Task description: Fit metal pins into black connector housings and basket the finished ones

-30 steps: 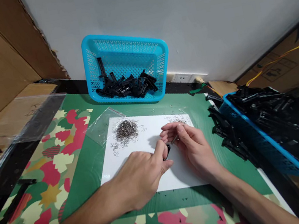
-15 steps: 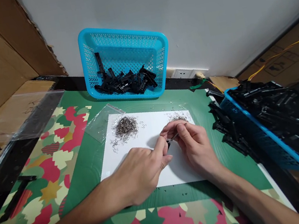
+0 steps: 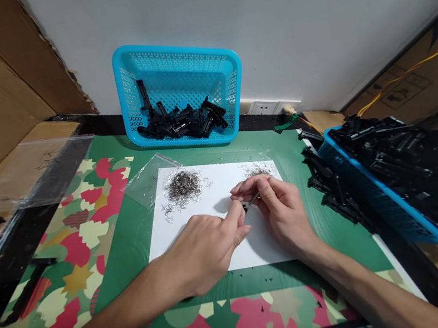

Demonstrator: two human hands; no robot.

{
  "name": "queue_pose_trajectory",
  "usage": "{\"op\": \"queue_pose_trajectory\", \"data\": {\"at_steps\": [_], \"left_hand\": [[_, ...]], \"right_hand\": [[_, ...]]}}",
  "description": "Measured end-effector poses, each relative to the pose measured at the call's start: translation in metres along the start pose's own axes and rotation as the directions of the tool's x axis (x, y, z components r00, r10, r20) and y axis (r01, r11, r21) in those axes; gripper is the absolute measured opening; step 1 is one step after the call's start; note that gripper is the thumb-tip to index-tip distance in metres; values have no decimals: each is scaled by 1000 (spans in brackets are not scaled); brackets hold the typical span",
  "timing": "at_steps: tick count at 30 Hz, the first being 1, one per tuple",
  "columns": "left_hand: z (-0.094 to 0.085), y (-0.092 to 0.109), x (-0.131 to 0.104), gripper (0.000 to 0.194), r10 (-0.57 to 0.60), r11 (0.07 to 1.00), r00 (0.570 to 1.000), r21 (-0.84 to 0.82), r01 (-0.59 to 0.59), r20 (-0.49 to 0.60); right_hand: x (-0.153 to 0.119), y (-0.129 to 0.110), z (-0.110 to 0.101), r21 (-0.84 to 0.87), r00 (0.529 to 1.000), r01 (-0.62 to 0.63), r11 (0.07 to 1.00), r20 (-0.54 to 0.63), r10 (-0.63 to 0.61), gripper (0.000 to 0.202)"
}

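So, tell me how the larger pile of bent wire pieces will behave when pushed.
The larger pile of bent wire pieces would probably spread, since loose strays lie around it. Their bent shapes suggest some may snag together. Thin as they look, each is likely light.

1 blk pc (image 3: 245, 208) nr tilted rod (image 3: 254, 198)

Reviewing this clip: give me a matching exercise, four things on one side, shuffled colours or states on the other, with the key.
Things
1. left hand
2. far basket
3. right hand
4. paper

Colours or states
A. white
B. holding a thin rod
C. blue
D. holding a black part

Right pairs: 1-D, 2-C, 3-B, 4-A
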State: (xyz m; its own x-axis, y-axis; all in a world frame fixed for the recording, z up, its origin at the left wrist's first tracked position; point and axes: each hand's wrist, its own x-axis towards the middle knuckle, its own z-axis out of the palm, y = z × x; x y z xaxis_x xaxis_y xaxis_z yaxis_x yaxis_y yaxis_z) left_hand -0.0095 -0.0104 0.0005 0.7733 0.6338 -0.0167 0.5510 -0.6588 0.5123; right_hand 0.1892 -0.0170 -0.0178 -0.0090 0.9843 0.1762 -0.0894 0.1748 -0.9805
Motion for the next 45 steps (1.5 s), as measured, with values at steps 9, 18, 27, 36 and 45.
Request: {"op": "queue_pose_trajectory", "data": {"at_steps": [9, 18, 27, 36, 45], "left_hand": [[5, 4, -2, 17, 302, 943, 953, 148, -298, -4], [11, 1, -6, 14, 467, 875, 876, 204, -439, -118], [7, 0, -5, 31, 219, 967, 953, -86, -241, -211], [-7, -3, 5, 33, -285, 637, 922, -771, -22, -262], [3, -7, 10, 34, -354, 264, 931, -965, 11, -86]], "right_hand": [[54, -34, 10, -634, 974, 167, 755, 223, -29, 25], [86, -4, 24, -807, 938, 187, 560, 316, 141, 11], [79, -30, 6, -786, 933, 221, 577, 343, 111, 9], [42, -47, -24, -319, 958, 47, 947, 283, 48, 15], [25, -32, -13, -303, 937, 245, 921, 320, -144, 6]]}}
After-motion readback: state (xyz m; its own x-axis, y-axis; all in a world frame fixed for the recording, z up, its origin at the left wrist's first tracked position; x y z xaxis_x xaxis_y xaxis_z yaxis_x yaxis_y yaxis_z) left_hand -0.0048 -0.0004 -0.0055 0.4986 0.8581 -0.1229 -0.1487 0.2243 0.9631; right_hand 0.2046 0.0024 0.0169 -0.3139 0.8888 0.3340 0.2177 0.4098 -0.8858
